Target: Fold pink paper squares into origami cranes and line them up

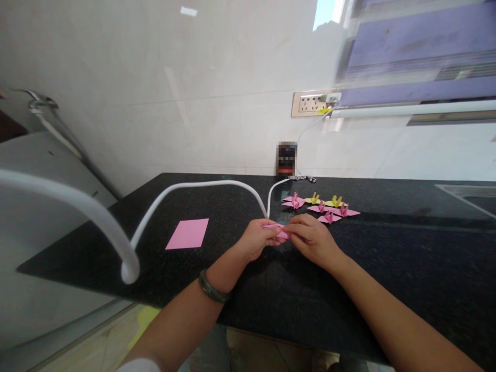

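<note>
Both hands meet over the black countertop (387, 268), pinching one folded piece of pink paper (276, 228) between them. My left hand (256, 238), with a dark bangle on its wrist, grips the paper's left end. My right hand (313, 237) pinches its right end with fingers closed. Just behind the hands lie several finished paper cranes (321, 205), pink and yellow ones, in a small group. A flat pink square sheet (188, 233) lies on the counter to the left.
A white cable (201, 186) loops across the counter from the left foreground to a small dark device (287, 159) at the wall, which is wired to a wall socket (315, 103). A sink edge (468, 196) shows at the far right.
</note>
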`<state>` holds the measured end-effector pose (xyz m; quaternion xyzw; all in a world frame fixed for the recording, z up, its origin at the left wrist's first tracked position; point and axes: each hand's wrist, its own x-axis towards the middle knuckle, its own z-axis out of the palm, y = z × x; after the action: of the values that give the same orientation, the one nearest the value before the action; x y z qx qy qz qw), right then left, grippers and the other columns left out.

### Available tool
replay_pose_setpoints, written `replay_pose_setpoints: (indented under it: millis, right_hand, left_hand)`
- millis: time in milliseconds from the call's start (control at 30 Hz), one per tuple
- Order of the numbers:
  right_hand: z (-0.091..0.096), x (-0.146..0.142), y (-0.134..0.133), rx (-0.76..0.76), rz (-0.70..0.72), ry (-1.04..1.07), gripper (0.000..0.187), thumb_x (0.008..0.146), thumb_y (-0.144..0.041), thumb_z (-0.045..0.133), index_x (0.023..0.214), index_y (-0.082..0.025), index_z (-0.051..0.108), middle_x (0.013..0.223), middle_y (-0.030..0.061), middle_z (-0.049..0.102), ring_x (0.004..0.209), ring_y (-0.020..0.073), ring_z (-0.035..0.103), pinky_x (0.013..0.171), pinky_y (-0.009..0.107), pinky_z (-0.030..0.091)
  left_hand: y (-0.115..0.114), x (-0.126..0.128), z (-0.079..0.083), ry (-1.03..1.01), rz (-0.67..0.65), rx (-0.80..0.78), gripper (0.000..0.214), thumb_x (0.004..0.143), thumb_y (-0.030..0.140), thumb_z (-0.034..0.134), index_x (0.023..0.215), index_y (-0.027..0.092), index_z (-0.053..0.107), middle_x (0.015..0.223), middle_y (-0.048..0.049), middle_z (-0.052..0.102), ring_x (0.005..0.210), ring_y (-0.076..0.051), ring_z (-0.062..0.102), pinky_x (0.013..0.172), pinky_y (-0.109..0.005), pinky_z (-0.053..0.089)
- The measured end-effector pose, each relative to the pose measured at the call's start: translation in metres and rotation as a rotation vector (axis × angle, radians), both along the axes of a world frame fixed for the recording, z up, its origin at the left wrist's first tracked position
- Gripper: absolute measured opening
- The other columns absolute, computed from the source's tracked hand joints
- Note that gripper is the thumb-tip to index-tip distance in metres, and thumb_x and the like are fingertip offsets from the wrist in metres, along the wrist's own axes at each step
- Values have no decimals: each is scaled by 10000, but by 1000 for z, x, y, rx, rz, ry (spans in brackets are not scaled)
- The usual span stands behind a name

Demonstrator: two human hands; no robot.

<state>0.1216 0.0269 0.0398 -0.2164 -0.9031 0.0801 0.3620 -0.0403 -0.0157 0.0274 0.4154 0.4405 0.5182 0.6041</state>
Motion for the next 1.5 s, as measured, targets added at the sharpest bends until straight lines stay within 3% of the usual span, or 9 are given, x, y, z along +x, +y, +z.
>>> replay_pose_setpoints:
  millis: [200, 367, 700, 900, 1500]
  right_hand:
    - [0, 2, 0, -65, 69, 13, 228, 748, -159, 427, 896, -213, 591, 847, 51, 557, 745, 132, 525, 654, 259, 434]
    - [-1, 1, -1, -97, 81, 20, 200, 739, -159, 445, 856, -205, 601, 840, 53, 549, 753, 136, 516, 656, 263, 428]
    - [-7, -4, 2, -338, -24, 213, 108, 743, -196, 466, 764, -190, 572, 742, 29, 558, 703, 137, 516, 626, 267, 420]
    - [-7, -5, 0, -271, 7, 191, 125, 735, -162, 460, 773, -198, 573, 739, 24, 557, 698, 133, 514, 626, 264, 414]
    - [-3, -3, -3, -10, -4, 15, 128, 742, -186, 463, 777, -190, 586, 811, 59, 525, 769, 153, 483, 662, 283, 408]
  left_hand:
    - [-1, -1, 3, -36, -60, -31, 259, 653, 294, 583, 788, 74, 569, 708, -102, 623, 555, -107, 578, 539, -215, 458]
    - [0, 1, 2, 50, -7, -30, 309, 625, 355, 601, 745, 75, 554, 668, -86, 610, 546, -107, 577, 507, -201, 453]
    - [3, 2, -4, 177, 64, 103, 300, 644, 347, 581, 808, 95, 580, 707, -73, 613, 639, -124, 585, 568, -219, 464]
    - [3, 3, -4, 217, 50, 139, 348, 605, 284, 623, 905, 115, 569, 723, -54, 608, 591, -100, 564, 566, -228, 467]
    - [4, 5, -9, 286, 80, 143, 227, 644, 282, 567, 769, 93, 576, 646, -59, 611, 579, -114, 571, 569, -236, 458]
